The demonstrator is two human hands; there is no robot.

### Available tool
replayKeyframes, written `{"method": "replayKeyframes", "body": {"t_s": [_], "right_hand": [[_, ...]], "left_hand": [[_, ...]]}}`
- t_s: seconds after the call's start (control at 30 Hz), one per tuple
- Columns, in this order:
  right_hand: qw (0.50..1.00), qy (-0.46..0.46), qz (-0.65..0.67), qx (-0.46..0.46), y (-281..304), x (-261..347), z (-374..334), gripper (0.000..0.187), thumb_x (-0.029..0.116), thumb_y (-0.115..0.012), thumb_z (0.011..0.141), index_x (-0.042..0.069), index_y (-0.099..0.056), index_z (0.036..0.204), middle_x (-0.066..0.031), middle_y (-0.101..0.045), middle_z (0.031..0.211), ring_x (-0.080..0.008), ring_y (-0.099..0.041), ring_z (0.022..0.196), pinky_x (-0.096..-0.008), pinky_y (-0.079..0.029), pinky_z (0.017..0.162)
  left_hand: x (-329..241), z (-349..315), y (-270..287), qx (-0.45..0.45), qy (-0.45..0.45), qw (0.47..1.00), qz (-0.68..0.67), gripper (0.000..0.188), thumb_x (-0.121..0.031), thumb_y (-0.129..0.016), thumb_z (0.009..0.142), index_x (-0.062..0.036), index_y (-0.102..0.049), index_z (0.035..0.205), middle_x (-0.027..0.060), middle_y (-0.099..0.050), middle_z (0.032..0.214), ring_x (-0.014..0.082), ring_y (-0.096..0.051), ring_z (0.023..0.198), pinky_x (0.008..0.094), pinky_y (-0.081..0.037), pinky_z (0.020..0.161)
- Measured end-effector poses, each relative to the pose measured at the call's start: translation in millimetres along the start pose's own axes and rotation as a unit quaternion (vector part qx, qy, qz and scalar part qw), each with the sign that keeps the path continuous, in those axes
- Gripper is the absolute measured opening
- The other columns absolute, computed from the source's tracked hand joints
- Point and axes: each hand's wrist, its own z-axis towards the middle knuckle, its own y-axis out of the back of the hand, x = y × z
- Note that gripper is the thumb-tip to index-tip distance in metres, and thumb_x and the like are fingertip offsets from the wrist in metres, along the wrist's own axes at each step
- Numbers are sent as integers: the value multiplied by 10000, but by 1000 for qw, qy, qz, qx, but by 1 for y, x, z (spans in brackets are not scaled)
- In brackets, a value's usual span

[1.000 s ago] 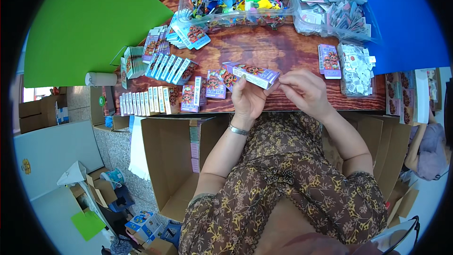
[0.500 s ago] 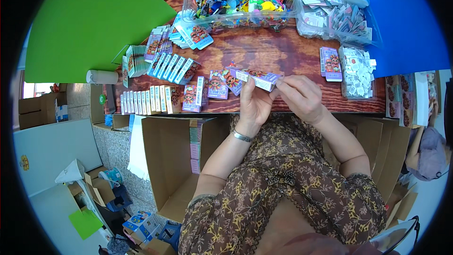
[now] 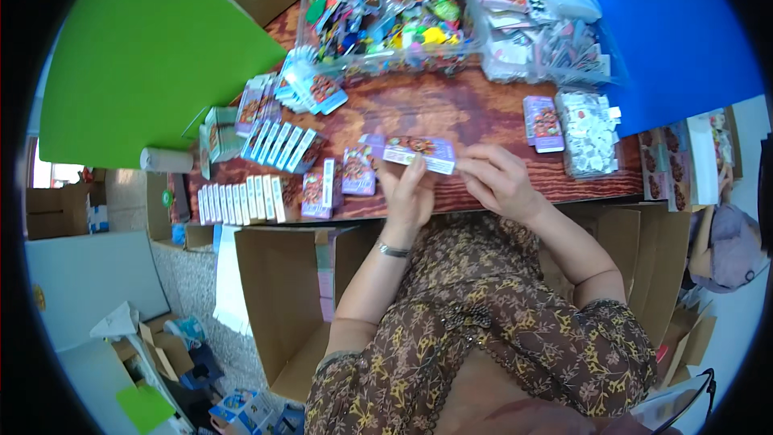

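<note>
My left hand is closed around a small purple cardboard box with a printed picture and a white side. Its thumb presses the near side, and the box lies nearly level above the table's front edge. A purple flap stands out at its left end. At the right end, the fingers of my right hand are pinched together against the box's edge; their tips are partly hidden. Just left of my left hand a purple box lies on the table, with another pair of purple boxes beside it.
Rows of small boxes and blue boxes stand at the left. Behind are clear bins of colourful trinkets and flat packets. Purple boxes and a tub of white pieces stand right. An open carton sits below.
The view has shifted, so the table sits lower and further left. The held box has turned to show more of its printed face; my right fingers stay at its right end.
</note>
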Motion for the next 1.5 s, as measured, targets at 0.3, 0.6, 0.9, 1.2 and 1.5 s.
{"method": "replayKeyframes", "body": {"t_s": [0.3, 0.6, 0.9, 1.2, 1.5], "right_hand": [[988, -141, 57, -7, 17, -16, 4, 215, -29, -670, 912, 9, -706, 1120, -108, -685, 999, -176, -680, 825, -294, -547, 650], [966, -141, -206, 60, 81, -149, 70, 228, 92, -698, 879, 59, -720, 1103, -148, -707, 994, -304, -695, 855, -412, -542, 752], [816, -157, -399, 388, 75, -262, 103, 380, 359, -837, 739, 100, -700, 981, -143, -716, 1011, -363, -686, 950, -478, -544, 822], [881, -188, -321, 291, 95, -242, 87, 200, 228, -657, 928, 83, -707, 1056, -179, -708, 1032, -402, -669, 949, -501, -524, 809], [938, -169, -285, 103, 120, -142, 69, 304, 104, -600, 962, 92, -631, 1264, -165, -672, 1185, -337, -696, 928, -431, -551, 762]], "left_hand": [[-1, 21, -8, 84, -67, 945, 308, 1018, 43, -743, 802, -109, -131, 1602, 193, -436, 1463, 276, -546, 1217, 416, -517, 1011], [53, 25, 59, 106, -233, 700, 666, 893, -78, -820, 752, 18, -320, 1485, 254, -562, 1250, 414, -614, 1104, 453, -522, 917], [57, 23, 58, 106, -237, 704, 661, 1040, -53, -852, 699, 24, -250, 1544, 271, -487, 1347, 437, -525, 1204, 472, -462, 1010], [69, 15, 73, 180, -296, 736, 582, 1058, -18, -846, 714, -5, -198, 1550, 314, -403, 1516, 453, -462, 1381, 490, -426, 1130], [56, 12, 63, 180, -315, 706, 608, 1046, -55, -884, 698, -117, -235, 1516, 351, -263, 1577, 501, -462, 1366, 495, -524, 1036]]}}
